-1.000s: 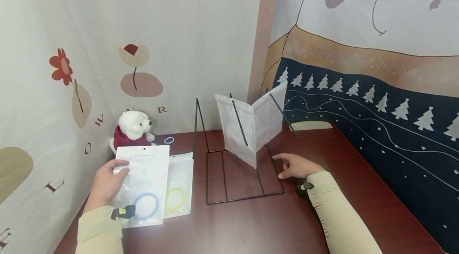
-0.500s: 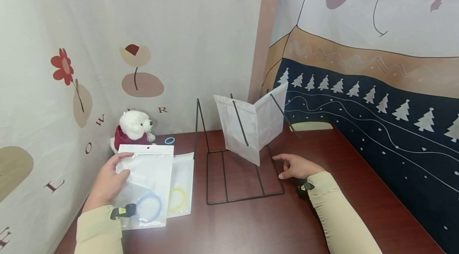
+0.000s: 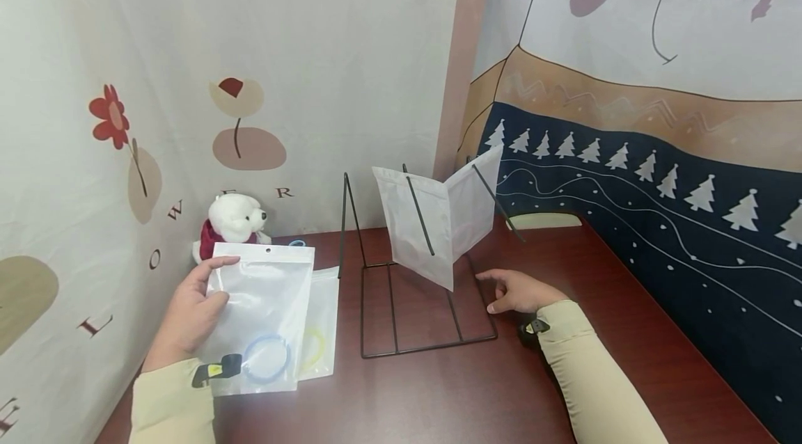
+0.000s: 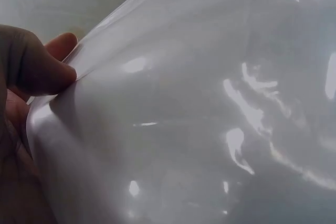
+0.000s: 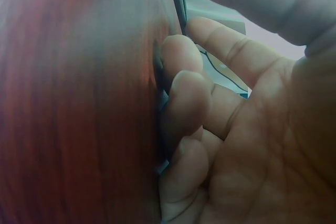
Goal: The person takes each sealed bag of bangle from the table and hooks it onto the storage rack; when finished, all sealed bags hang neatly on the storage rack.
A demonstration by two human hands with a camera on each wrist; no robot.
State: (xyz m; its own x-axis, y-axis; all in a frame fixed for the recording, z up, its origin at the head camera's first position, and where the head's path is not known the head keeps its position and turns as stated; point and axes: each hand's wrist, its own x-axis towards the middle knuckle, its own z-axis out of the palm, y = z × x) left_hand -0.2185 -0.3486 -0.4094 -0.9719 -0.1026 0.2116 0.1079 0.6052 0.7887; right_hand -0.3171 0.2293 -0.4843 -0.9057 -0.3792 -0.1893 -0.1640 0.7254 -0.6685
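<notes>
In the head view my left hand point(image 3: 195, 315) pinches the left edge of a white-and-clear zip bag point(image 3: 266, 305) between thumb and fingers. A blue ring point(image 3: 266, 359) lies inside, near its bottom. The bag's glossy film point(image 4: 173, 108) fills most of the left wrist view. Behind it, partly hidden, is a second zip bag point(image 3: 326, 315) with a yellow ring point(image 3: 318, 349). My right hand point(image 3: 519, 291) touches the right base bar of a black wire rack point(image 3: 429, 346) with index finger and thumb tips. Its other fingers point(image 5: 186, 103) are curled at the tabletop in the right wrist view.
Two white bags, a left one point(image 3: 416, 221) and a right one point(image 3: 473, 207), hang on the rack's slanted prongs. A plush bear point(image 3: 234, 221) and a light blue ring point(image 3: 297, 243) are at the back left. Printed cloth walls border the dark red table point(image 3: 401, 395).
My left hand has raised the front bag and shifted it slightly right, so it covers more of the bag behind and the loose blue ring. My right hand stays put.
</notes>
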